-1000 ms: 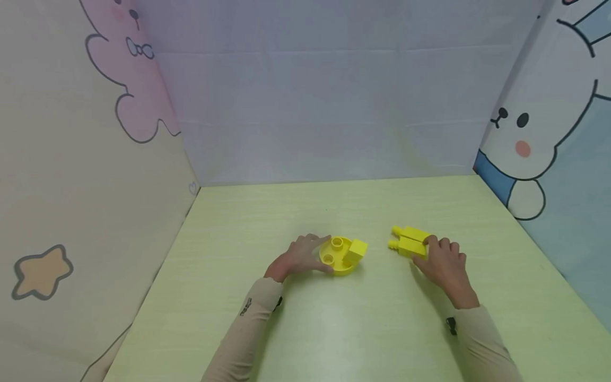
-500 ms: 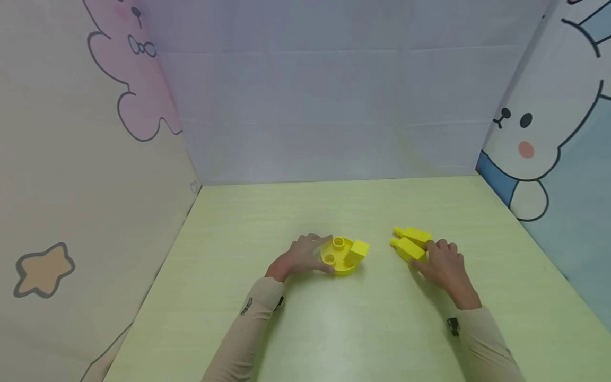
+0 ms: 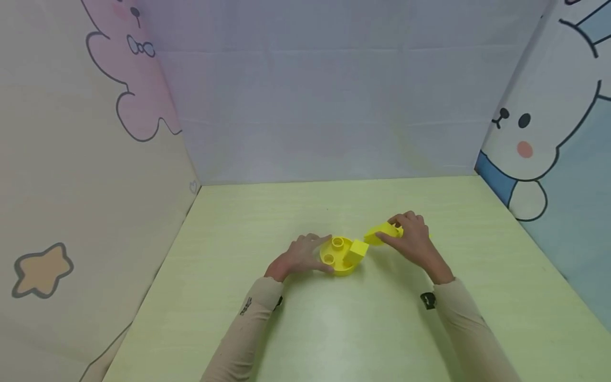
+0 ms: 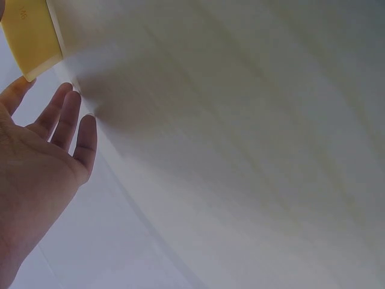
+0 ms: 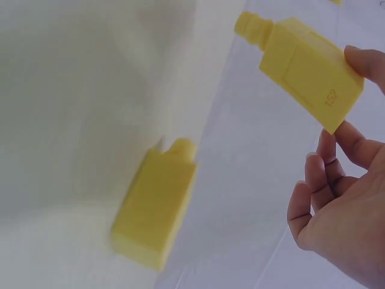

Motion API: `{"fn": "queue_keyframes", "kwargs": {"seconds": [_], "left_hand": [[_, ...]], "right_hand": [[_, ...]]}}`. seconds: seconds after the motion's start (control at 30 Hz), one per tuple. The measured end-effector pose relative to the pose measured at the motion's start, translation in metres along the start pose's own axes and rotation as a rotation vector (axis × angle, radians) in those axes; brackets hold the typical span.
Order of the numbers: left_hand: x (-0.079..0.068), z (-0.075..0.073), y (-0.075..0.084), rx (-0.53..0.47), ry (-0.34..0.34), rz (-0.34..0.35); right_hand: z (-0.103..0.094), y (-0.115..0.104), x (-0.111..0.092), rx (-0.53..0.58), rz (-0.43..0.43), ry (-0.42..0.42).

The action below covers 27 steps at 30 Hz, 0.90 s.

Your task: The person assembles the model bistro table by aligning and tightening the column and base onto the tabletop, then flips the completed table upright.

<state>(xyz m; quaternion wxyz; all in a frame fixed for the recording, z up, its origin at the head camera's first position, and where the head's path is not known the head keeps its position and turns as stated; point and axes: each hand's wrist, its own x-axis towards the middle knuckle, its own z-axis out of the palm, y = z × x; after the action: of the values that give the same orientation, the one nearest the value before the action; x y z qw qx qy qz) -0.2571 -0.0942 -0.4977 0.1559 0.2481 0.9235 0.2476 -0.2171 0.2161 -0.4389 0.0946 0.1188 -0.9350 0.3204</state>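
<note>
A round yellow base (image 3: 338, 271) with two raised round sockets sits on the table, and a yellow block (image 3: 358, 250) stands tilted at its right side. My left hand (image 3: 303, 254) holds the base by its rim, thumb on the near side and index finger on the far side. To the right, my right hand (image 3: 411, 240) pinches a yellow bottle-shaped block (image 5: 310, 69) with a ridged neck, raised beside the base. The right wrist view shows a second yellow bottle-shaped block (image 5: 156, 208) lying on the table; in the head view my right hand mostly hides it.
The pale yellow-green tabletop (image 3: 305, 329) reaches back to a plain light cloth wall (image 3: 334, 106). Side walls with cartoon prints, including a star (image 3: 44, 270) on the left, flank it.
My right hand has picked up one of the two bottle-shaped blocks and moved it left and away from me, turning it, towards the base. My left hand and the base stay put.
</note>
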Motion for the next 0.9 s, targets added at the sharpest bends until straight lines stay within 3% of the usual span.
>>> {"fn": "queue_keyframes", "kwargs": {"seconds": [0.37,0.9], "left_hand": [[0.001,0.001,-0.001,0.008,-0.004,-0.007],[-0.001,-0.002,0.004,0.001,-0.014,-0.031]], "right_hand": [[0.026,-0.037,0.039,-0.002,-0.127,-0.113],[0.040,-0.055,0.054,-0.006,-0.185,-0.187]]}}
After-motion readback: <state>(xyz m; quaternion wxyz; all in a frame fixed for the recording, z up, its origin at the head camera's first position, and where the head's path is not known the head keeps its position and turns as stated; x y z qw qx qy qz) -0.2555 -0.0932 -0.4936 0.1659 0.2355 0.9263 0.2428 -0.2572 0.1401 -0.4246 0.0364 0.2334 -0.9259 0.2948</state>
